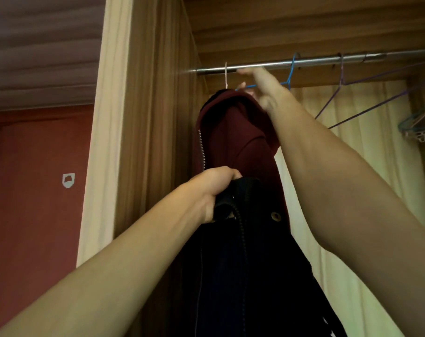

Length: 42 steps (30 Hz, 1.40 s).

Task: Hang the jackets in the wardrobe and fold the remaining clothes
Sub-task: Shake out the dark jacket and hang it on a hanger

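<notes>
Collar of the dark jacket [255,263] sits bunched in my left hand [214,188], fingers clenched around it. I hold it up at six o'clock below the rail [328,60], ready for a hanger. My right hand [262,86] reaches to twelve o'clock at the blue hanger [291,69]; blur hides whether those fingers have closed. The maroon zip hoodie [231,137] hangs at the rail's left end, crowding the gap. Purple hangers [376,98] wait at two o'clock.

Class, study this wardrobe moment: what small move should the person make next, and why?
Probably lift the blue hanger off the rod with the right hand: the left hand grips a dark jacket showing no hanger, while the maroon jacket already hangs.
</notes>
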Motion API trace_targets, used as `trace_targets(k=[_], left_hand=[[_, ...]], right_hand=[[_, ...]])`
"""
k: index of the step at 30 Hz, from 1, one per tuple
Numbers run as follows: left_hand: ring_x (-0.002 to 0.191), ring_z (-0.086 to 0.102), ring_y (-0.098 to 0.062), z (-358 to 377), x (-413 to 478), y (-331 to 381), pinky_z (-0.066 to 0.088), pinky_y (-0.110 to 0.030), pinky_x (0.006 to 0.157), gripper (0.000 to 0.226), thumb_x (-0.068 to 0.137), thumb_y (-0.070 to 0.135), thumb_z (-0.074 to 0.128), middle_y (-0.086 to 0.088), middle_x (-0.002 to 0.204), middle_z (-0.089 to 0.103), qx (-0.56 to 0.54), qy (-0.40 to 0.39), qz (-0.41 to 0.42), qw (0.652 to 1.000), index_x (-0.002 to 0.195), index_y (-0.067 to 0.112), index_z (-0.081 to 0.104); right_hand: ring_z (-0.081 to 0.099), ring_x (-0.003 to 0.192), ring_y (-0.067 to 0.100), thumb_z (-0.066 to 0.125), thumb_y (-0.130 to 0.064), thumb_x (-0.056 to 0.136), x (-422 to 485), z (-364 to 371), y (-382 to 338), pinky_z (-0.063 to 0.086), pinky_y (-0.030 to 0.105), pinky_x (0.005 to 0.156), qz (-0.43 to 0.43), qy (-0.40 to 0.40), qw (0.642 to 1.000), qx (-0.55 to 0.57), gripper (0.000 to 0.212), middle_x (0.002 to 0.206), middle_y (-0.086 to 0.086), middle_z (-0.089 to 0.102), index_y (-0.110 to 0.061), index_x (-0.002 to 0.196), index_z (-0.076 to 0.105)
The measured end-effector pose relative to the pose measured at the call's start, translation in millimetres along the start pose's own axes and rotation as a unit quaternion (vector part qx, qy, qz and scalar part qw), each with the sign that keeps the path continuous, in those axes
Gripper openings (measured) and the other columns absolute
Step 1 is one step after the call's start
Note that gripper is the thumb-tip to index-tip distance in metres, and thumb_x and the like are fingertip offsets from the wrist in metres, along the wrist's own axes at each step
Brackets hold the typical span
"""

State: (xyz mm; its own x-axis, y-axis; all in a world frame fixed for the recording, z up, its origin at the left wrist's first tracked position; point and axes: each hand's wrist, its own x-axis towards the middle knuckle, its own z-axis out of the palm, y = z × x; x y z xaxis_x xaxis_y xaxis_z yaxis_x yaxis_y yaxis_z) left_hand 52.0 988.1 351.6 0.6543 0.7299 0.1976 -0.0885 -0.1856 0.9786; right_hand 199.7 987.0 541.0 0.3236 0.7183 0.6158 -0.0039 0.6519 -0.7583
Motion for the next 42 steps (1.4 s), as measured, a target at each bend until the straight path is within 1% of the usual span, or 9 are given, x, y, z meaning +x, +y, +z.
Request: trace_targets(k=[4, 13, 18, 21, 24, 29, 32, 38, 42], left_hand=[[0.050, 0.051, -0.020, -1.2, 9.9, 1.0, 0.048, -0.025, 0.052, 0.021, 0.086, 0.010, 0.053, -0.005, 0.057, 0.052, 0.003, -0.008, -0.004, 1.000, 0.066, 0.012, 0.054], [0.052, 0.052, -0.020, 7.6, 0.5, 0.5, 0.047, -0.024, 0.050, 0.021, 0.088, 0.011, 0.053, -0.006, 0.062, 0.053, 0.039, -0.027, 0.006, 0.999, 0.067, 0.011, 0.056], [0.053, 0.054, -0.020, 9.8, -8.5, -2.9, 0.048, -0.025, 0.052, 0.020, 0.087, 0.012, 0.056, -0.006, 0.061, 0.056, 0.029, -0.029, 0.013, 0.999, 0.068, 0.010, 0.060], [0.058, 0.058, -0.020, 8.6, -19.6, -8.5, 0.051, -0.027, 0.055, 0.015, 0.087, 0.013, 0.059, -0.006, 0.067, 0.060, 0.028, -0.044, 0.005, 0.999, 0.073, 0.011, 0.064], [0.056, 0.059, -0.019, 13.3, -30.7, -13.8, 0.053, -0.024, 0.051, 0.020, 0.087, 0.014, 0.060, -0.005, 0.065, 0.061, 0.004, -0.086, -0.004, 0.996, 0.068, 0.012, 0.063], [0.064, 0.062, -0.023, 39.2, -56.2, -41.7, 0.054, -0.033, 0.074, 0.013, 0.087, 0.018, 0.062, -0.010, 0.077, 0.066, -0.010, -0.164, 0.009, 0.986, 0.080, 0.009, 0.066], [0.067, 0.067, -0.024, 52.4, -75.2, -67.9, 0.056, -0.036, 0.079, 0.013, 0.082, 0.023, 0.068, -0.010, 0.078, 0.071, -0.022, -0.197, -0.003, 0.980, 0.084, 0.010, 0.069], [0.091, 0.073, -0.029, 81.6, -124.3, -141.4, 0.058, -0.046, 0.091, 0.035, 0.078, 0.027, 0.083, -0.015, 0.100, 0.076, -0.038, -0.258, -0.093, 0.961, 0.104, 0.005, 0.073], [0.076, 0.068, -0.028, 90.7, -148.9, -171.2, 0.059, -0.040, 0.075, 0.012, 0.082, 0.017, 0.077, -0.015, 0.093, 0.072, -0.017, -0.253, -0.144, 0.956, 0.087, 0.008, 0.072]], right_hand=[[0.029, 0.029, 0.003, 0.037, -0.007, 0.100, 16.4, -4.4, -9.3, 0.015, 0.013, 0.029, -0.066, 0.016, 0.985, 0.158, 0.016, 0.070, 0.006, 0.055, -0.001, 0.093, 0.050], [0.040, 0.038, 0.005, 0.028, -0.004, 0.095, -29.2, -77.2, -47.2, 0.031, 0.015, 0.042, -0.112, 0.261, 0.943, -0.173, 0.030, 0.064, -0.004, 0.050, -0.015, 0.081, 0.053], [0.035, 0.037, 0.006, 0.031, -0.007, 0.100, -106.5, -106.3, -33.2, 0.033, 0.020, 0.045, -0.123, 0.194, 0.955, -0.190, 0.028, 0.045, -0.011, 0.042, -0.013, 0.095, 0.058], [0.050, 0.053, 0.008, 0.037, -0.004, 0.100, -179.4, -112.1, -16.7, 0.050, 0.022, 0.057, -0.107, 0.094, 0.984, -0.102, 0.021, 0.064, -0.005, 0.053, -0.010, 0.106, 0.057], [0.065, 0.079, 0.018, 0.053, 0.004, 0.090, -230.0, -121.2, 0.1, 0.059, 0.034, 0.084, -0.032, 0.120, 0.990, -0.067, 0.013, 0.097, 0.014, 0.061, -0.002, 0.100, 0.057], [0.035, 0.041, 0.007, 0.064, -0.019, 0.092, -277.6, -125.8, 29.0, 0.032, 0.016, 0.038, 0.051, 0.305, 0.924, -0.225, 0.019, 0.091, 0.010, 0.056, -0.010, 0.109, 0.061], [0.029, 0.044, 0.008, 0.054, -0.036, 0.099, -330.2, -126.8, 55.1, 0.024, 0.018, 0.034, 0.064, 0.366, 0.875, -0.309, 0.034, 0.076, 0.003, 0.052, -0.007, 0.114, 0.061], [0.023, 0.038, 0.003, 0.047, -0.052, 0.099, -477.6, -113.5, 76.4, 0.017, 0.015, 0.032, 0.057, 0.397, 0.875, -0.272, 0.047, 0.058, -0.005, 0.038, -0.013, 0.105, 0.073], [0.017, 0.040, 0.004, 0.046, -0.057, 0.097, -579.5, -107.7, 62.8, 0.012, 0.016, 0.034, 0.089, 0.418, 0.869, -0.250, 0.050, 0.055, -0.007, 0.028, -0.016, 0.103, 0.074]])
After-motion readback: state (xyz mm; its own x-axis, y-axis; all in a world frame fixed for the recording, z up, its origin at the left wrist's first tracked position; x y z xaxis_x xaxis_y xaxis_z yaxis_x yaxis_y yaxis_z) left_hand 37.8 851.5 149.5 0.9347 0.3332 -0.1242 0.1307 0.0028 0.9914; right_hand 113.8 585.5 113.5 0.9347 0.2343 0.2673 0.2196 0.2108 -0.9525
